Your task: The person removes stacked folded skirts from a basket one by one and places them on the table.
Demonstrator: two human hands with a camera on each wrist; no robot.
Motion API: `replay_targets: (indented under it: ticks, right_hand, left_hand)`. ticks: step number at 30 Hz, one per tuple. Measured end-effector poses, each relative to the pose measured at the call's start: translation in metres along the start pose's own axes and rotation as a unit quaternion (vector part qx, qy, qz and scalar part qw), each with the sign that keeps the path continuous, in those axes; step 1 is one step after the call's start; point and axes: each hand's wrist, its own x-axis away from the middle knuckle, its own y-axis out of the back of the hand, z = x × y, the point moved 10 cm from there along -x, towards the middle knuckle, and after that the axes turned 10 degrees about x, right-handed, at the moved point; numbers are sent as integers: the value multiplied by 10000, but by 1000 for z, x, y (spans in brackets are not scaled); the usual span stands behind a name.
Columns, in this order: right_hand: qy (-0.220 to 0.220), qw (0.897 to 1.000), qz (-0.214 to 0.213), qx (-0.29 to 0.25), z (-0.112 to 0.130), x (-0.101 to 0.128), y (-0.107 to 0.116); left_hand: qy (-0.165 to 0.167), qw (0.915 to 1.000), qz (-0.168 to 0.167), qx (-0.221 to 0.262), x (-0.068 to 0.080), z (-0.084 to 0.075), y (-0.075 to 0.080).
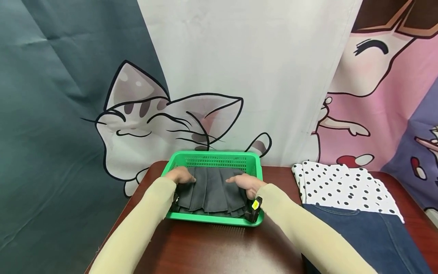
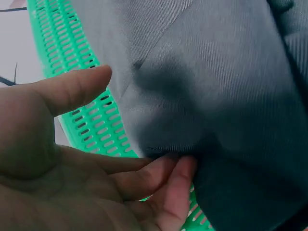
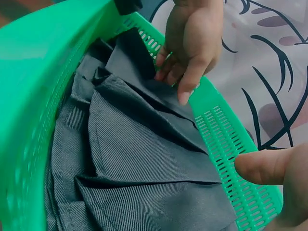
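Observation:
A dark grey pleated skirt [image 1: 213, 190] lies in a green plastic basket [image 1: 212, 219] with slotted walls. My left hand [image 1: 180, 175] is inside the basket's left end. In the left wrist view, its fingertips touch the grey cloth [image 2: 216, 86] beside the slotted wall, partly hidden by the fold, and its thumb [image 2: 79, 86] stands apart. At the right end, my right hand [image 1: 248, 182] hangs over the skirt's edge with the thumb extended. Only the thumb [image 3: 264, 166] and part of the palm show in the right wrist view; the other fingers are out of frame.
The basket stands on a reddish-brown table [image 1: 219, 247] near its back edge. To the right lie a white cloth with black dots [image 1: 342, 186] and a dark blue denim garment [image 1: 366, 232]. A cartoon-printed curtain [image 1: 256, 76] hangs behind.

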Motion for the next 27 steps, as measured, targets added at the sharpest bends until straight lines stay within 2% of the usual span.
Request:
replay_targets:
  ticks: [4,8,11,16,22,27]
  right_hand:
    - [-28,9999,-119,21,-3,-2,2]
    - [-79,9998,-159,-38,-6,-3,4]
    - [-87,9998,-161,-119,-7,-4,4]
    - [-121,9991,-56,-413,-8,-4,1]
    - [-94,9980,-5,-624,-8,-5,-5]
    - [-72,9972,113,-733,-7,-5,-13]
  left_hand:
    - [23,9993,57,-362,-1,-5,-5]
    - [-144,9985,196,-490,-2,-13,-9]
    - [-211,9990,281,-261,-5,-11,-10]
    - [-14,9989,230,401,-11,4,-9]
    - [61,9963,574,636,-13,14,-16]
    - [3,9927,675,997,-10,17,-17]
